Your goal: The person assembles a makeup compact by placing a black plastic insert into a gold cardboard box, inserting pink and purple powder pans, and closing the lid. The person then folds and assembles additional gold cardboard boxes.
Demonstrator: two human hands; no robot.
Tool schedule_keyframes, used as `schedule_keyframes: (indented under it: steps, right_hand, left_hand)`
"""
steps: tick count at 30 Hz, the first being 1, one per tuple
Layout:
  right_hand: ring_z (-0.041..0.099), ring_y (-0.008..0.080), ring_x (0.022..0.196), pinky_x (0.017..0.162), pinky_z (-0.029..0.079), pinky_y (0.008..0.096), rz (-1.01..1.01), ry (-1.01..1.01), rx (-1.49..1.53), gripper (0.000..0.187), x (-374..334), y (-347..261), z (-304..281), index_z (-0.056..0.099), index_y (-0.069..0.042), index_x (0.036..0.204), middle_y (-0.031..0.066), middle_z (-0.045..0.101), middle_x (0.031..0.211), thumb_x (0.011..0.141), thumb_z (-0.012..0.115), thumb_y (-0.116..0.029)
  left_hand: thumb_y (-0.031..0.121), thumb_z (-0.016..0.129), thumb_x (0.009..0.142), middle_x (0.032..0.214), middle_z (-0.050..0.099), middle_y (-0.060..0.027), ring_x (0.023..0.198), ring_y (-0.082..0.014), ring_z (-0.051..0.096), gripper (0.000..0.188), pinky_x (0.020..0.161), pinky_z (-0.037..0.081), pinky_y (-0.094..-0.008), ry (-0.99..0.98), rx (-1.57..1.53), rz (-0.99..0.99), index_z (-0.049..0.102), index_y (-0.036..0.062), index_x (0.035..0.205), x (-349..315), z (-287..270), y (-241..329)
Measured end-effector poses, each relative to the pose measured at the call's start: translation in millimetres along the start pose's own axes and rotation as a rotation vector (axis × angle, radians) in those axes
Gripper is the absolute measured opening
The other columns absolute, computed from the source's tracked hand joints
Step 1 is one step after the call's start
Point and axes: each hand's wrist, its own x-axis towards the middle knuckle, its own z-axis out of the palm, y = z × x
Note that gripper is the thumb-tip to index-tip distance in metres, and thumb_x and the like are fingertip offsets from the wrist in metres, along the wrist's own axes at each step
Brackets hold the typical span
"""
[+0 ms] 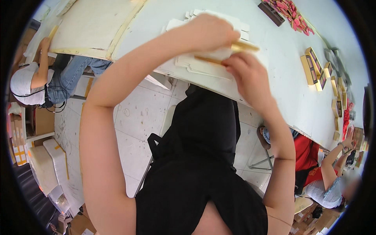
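Observation:
My left hand [213, 33] reaches across above the white card pieces, its fingers closed on a narrow gold piece [247, 46] blurred by motion. Just nearer to me, my right hand [247, 72] pinches the end of a second thin gold strip [207, 59], which points left. Whether the two gold parts belong to one folded piece, I cannot tell. Flat white card pieces [207, 69] lie stacked and overlapping on the table under both hands, and more white cards [243, 28] stick out behind my left hand.
The pale table [286, 78] carries gold boxes with dark insides [313, 69] at the right. A dark tray [271, 13] and a heap of red and pink pieces [291, 15] lie at the far right. Co-workers sit at the left [29, 84] and right [323, 188].

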Motion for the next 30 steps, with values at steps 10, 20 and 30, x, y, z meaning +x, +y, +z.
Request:
schedule_keyframes:
  steps: [10,20,30]
  right_hand:
    - [0.064,0.0320,0.085,0.070,0.051,0.0420,-0.001,-0.083,-0.077,0.012,45,39,32,0.065,-0.003,0.097,0.0113,0.069,0.090,0.092,0.054,-0.004]
    - [0.066,0.0327,0.071,0.068,0.051,0.0408,0.190,-0.180,0.077,0.016,49,24,15,0.069,-0.002,0.100,0.0166,0.070,0.085,0.095,0.057,-0.011]
    - [0.055,0.0278,0.121,0.103,0.047,0.0387,-0.328,-0.470,0.252,0.039,27,15,-28,0.068,-0.004,0.103,0.0045,0.067,0.114,0.069,0.065,0.015]
  left_hand:
    - [0.026,0.061,0.091,0.089,0.067,-0.0051,0.086,-0.0272,0.064,0.016,0.071,0.050,-0.0394,-0.053,-0.181,-0.177,0.062,0.0104,0.092,8,25,-38]
    - [0.016,0.074,0.081,0.090,0.067,-0.0019,0.088,-0.0215,0.061,0.014,0.075,0.050,-0.0357,-0.049,-0.145,-0.158,0.066,0.0107,0.091,-40,-23,-12]
    - [0.004,0.070,0.079,0.099,0.069,-0.0009,0.083,-0.0186,0.065,0.007,0.068,0.053,-0.0292,0.042,0.183,0.073,0.070,0.0073,0.085,-72,-27,-34]
